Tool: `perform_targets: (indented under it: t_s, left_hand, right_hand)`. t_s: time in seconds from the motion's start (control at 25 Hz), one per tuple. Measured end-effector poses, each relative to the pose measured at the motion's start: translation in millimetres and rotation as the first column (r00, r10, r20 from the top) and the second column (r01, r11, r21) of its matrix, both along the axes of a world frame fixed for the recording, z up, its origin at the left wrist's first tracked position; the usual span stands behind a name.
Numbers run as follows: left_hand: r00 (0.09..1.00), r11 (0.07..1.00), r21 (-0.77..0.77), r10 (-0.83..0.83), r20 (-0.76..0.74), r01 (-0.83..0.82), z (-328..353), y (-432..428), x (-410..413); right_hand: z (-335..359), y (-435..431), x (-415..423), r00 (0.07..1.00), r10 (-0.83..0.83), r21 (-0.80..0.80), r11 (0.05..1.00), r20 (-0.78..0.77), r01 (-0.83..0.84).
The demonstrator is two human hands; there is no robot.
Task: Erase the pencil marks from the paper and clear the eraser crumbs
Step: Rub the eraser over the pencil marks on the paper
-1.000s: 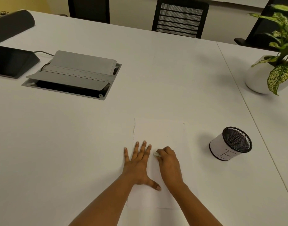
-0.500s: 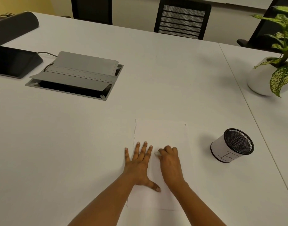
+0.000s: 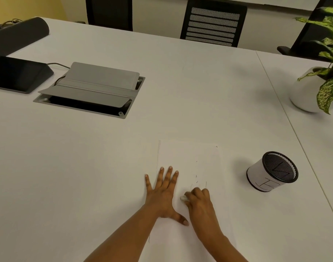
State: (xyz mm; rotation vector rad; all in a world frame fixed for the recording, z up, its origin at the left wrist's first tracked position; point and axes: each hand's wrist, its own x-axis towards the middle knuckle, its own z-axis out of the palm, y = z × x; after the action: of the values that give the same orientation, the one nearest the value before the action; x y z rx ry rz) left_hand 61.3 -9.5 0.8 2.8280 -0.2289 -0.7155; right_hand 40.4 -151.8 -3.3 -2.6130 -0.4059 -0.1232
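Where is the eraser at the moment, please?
In the head view, the eraser sits low and centre, held by the right hand against the paper, just right of the flat left hand.

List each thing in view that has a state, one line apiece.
paper, lying flat, faint pencil marks on it
left hand, fingers spread, pressing the paper
right hand, curled round the eraser
eraser, gripped, against the paper
mesh cup, upright
cable box lid, raised open
tablet, screen dark

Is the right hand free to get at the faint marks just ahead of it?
Probably yes. The right hand, pinching the eraser, sits just short of the faint marks on the paper; bare sheet lies between, and the left hand presses flat off to the side.
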Motion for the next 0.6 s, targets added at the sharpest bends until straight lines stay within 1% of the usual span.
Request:
perform_targets:
  t_s: [0.08, 0.16, 0.24, 0.32, 0.44, 0.52, 0.6]
  left_hand:
    - [1.000, 1.000, -0.013, -0.008, 0.003, 0.009, 0.0, 1.2, 0.0]
    - [1.000, 1.000, -0.005, -0.016, 0.006, 0.016, 1.0, 1.7, -0.9]
    - [1.000, 1.000, 0.001, -0.017, 0.008, 0.016, 0.5, 2.1, -0.9]
    - [1.000, 1.000, 0.001, -0.010, 0.011, 0.010, 0.0, 1.0, -0.7]
    - [1.000, 1.000, 0.013, -0.006, -0.004, 0.006, 1.2, -0.4, -0.1]
    - [1.000, 1.000, 0.014, -0.005, -0.003, 0.006, 0.4, -0.9, -0.4]
    - [1.000, 1.000, 0.008, -0.010, -0.007, 0.010, 0.6, 0.3, -0.1]
  right_hand:
    - [0.7, 0.4, 23.3, 0.996, -0.087, 0.014, 0.996, 0.034, 0.086]
    - [1.4, 0.7, 45.0, 0.984, -0.176, -0.008, 0.984, 0.007, 0.176]
    - [2.6, 6.1, 48.8, 0.972, -0.235, 0.003, 0.972, 0.017, 0.235]
    - [1.6, 12.9, 34.4, 0.978, -0.201, 0.015, 0.980, 0.054, 0.200]
    - [-2.1, 16.3, -1.3, 0.996, -0.061, 0.006, 0.998, 0.058, 0.061]
    - [0.1, 11.0, -10.2, 0.998, -0.006, -0.039, 0.999, 0.056, 0.008]
    - [2.3, 4.4, -1.1, 0.995, -0.010, -0.102, 0.995, 0.104, 0.021]
